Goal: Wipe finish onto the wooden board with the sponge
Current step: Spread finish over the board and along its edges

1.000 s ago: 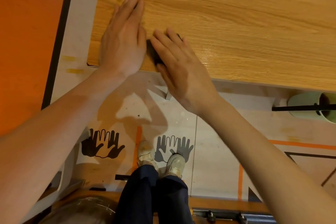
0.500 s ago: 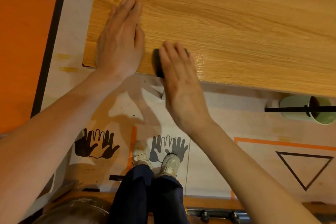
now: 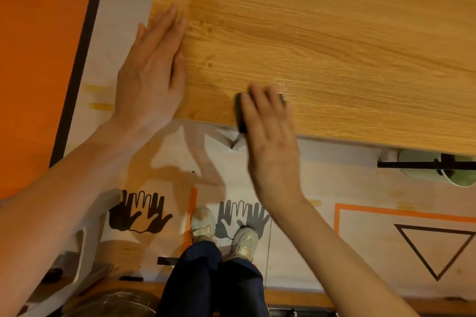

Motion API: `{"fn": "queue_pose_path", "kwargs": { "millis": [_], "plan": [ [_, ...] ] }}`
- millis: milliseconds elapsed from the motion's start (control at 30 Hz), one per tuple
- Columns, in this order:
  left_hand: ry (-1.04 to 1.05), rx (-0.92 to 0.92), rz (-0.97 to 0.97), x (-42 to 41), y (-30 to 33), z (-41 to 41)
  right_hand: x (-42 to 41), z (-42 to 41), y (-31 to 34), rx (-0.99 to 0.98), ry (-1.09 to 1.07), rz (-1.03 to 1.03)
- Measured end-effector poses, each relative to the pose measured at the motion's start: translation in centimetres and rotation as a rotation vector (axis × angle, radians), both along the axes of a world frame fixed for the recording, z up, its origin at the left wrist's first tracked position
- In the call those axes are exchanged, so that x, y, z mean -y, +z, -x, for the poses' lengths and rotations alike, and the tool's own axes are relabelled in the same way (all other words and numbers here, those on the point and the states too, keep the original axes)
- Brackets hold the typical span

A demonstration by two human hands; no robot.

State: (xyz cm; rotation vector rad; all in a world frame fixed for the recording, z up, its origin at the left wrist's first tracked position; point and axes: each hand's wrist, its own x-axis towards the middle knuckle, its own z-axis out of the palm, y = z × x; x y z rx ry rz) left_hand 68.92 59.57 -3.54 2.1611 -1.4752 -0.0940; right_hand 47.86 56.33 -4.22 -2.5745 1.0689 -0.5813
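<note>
The dark sponge [image 3: 240,113] is pressed flat under the straight fingers of the right hand [image 3: 270,136], at the near edge of the wooden board [image 3: 334,46], whose long axis runs left to right. The left hand [image 3: 152,72] is laid spread and flat on the board's near left corner, steadying it. Unwiped board is judged to lie mainly rightward and farther away, nearer the right hand. No writing can be read.
</note>
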Motion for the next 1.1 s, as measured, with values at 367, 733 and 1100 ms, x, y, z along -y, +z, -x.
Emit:
{"fn": "queue_pose_path", "kwargs": {
  "millis": [367, 733, 1100],
  "plan": [
    [0.007, -0.104, 0.04, -0.4, -1.4, -0.7, 3.1, 7.1, 2.0, -0.128, -0.126, -0.119],
    [-0.047, -0.149, 0.084, -0.2, -1.7, -0.9, 1.5, -4.4, 2.4, -0.148, 0.34, -0.163],
    [-0.029, -0.204, 0.001, -0.2, -1.1, -0.9, 0.9, -5.7, 2.9, -0.134, 0.227, -0.265]
  ]
}}
